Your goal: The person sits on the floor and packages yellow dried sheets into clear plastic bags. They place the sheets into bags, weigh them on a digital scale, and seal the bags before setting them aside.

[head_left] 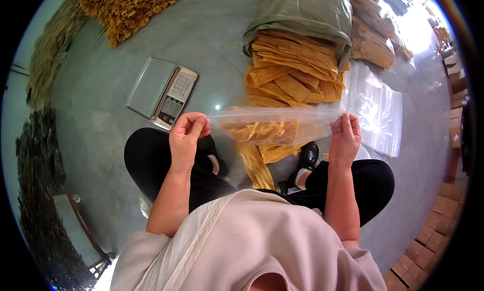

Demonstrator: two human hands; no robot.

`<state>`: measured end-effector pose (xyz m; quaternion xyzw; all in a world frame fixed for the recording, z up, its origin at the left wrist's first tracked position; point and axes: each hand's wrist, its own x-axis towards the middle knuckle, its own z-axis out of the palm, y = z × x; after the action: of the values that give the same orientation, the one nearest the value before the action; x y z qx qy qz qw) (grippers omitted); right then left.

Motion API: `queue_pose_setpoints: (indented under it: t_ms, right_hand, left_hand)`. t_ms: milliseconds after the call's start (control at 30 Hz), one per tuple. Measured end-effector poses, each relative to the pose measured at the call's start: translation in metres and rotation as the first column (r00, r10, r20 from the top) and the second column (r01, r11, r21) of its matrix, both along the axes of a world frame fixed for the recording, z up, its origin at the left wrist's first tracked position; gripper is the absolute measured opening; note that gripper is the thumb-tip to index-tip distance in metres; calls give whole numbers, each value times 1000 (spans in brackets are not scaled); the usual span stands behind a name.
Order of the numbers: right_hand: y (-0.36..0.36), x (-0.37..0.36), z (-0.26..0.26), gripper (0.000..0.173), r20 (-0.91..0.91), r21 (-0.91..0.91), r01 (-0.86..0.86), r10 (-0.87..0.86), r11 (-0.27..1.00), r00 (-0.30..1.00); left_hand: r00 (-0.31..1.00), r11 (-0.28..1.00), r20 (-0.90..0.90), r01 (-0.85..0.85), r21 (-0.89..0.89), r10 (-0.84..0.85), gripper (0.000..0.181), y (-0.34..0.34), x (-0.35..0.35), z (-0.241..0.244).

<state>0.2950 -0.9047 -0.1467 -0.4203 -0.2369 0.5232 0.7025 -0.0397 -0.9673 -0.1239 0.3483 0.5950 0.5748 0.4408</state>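
A clear plastic bag (276, 119) is stretched out sideways between my two hands, above the floor and in front of my knees. My left hand (189, 130) pinches one end between thumb and fingers. At the other end, my right hand (346, 136) grips the plastic the same way. Yellow-brown crinkled sheets show through the film; whether they lie inside the bag or beneath it I cannot tell. Just beyond stands a stack of flat yellow-brown dried sheets (295, 75), partly covered by a grey-green sack (302, 11). A loose strip (257, 168) hangs down between my feet.
A digital scale (162, 92) rests on the grey floor (211, 34) at left. Flat clear plastic bags (378, 113) lie at right. Yellow-brown (128, 9) and dark dried heaps (38, 151) line the far and left sides. Cardboard boxes (431, 230) stand at lower right.
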Motion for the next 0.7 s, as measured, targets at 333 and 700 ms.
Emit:
queue_pose_setpoints:
  t_ms: [333,700]
  right_hand:
    - [-1,0,19,6,49,112,-49,44,993,998]
    - [-12,-27,26,6,233,116,-156,125,981,964]
  left_hand:
    - [973,970,-194,79,-229,-125,13,-10,-23,18]
    - [455,869,-879,483,108,-144,35,35,81,48]
